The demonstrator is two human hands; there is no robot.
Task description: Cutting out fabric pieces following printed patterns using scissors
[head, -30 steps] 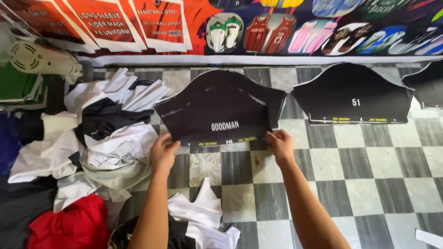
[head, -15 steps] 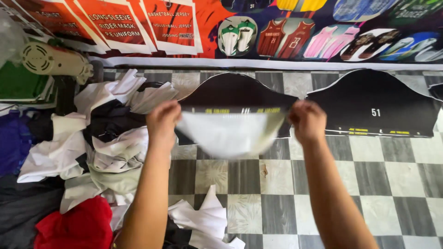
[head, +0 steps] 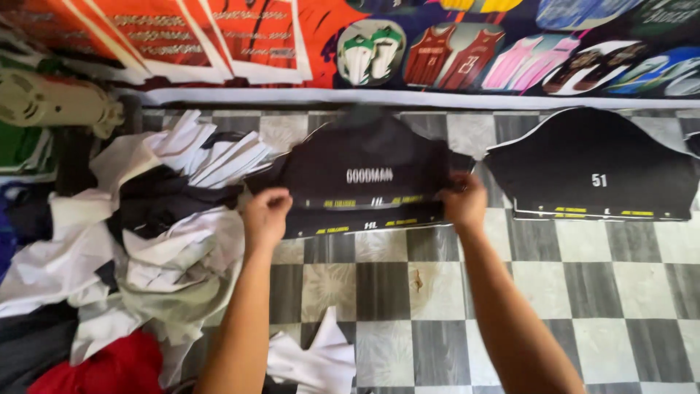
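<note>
Both hands are now pinching the black fabric panel [head: 368,171] at its lower edge, left hand [head: 266,215], right hand [head: 463,201]; panel flipped print-up, lying mid-frame on the checkered floor [head: 437,292] atop another panel.

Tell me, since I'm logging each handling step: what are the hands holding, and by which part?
Both hands hold a black cloth panel by its lower edge: the left hand at the lower left corner, the right hand at the lower right corner.
</note>
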